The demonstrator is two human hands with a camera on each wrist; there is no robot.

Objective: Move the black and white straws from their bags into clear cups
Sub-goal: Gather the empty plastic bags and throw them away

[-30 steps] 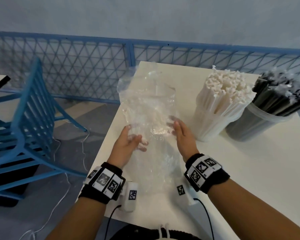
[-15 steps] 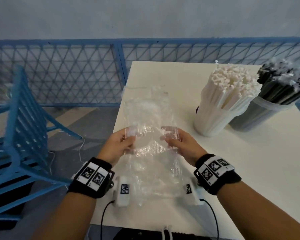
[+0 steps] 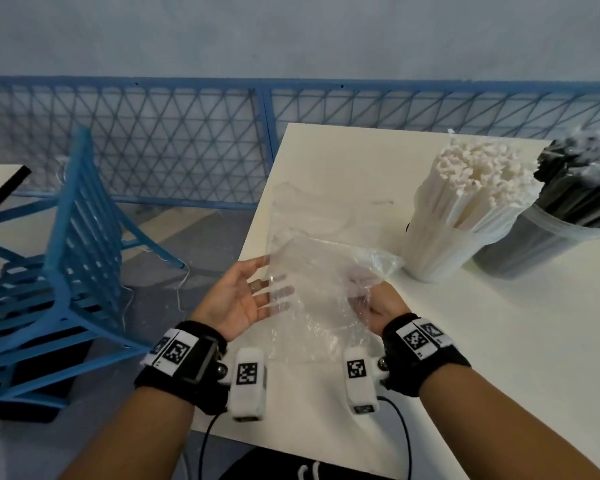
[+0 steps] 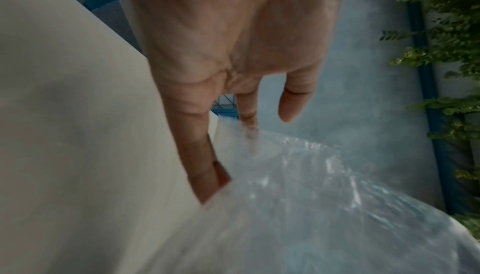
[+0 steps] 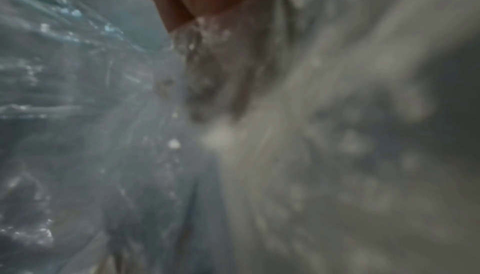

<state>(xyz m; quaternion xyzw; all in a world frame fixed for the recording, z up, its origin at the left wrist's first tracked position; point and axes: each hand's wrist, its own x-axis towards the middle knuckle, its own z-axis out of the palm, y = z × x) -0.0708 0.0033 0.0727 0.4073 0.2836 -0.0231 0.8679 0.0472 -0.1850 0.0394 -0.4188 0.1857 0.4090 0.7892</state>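
A white bench (image 3: 499, 341) fronts a blue lattice fence (image 3: 153, 140), with a blue chair (image 3: 66, 271) at frame left. Lower centre, the left hand (image 3: 236, 299), fingers straight, touches an empty clear bag (image 3: 312, 289); the right hand (image 3: 378, 306) grasps its crumpled corner, blurred in the wrist view. White straws (image 3: 478, 188) and black straws (image 3: 582, 181), cut off at right, stand in clear cups.

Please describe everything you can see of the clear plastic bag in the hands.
The clear plastic bag is thin, crinkled and looks empty. It is held above the near left part of the white table. The left hand touches its left edge with straight fingers; the right hand holds its bunched right side.
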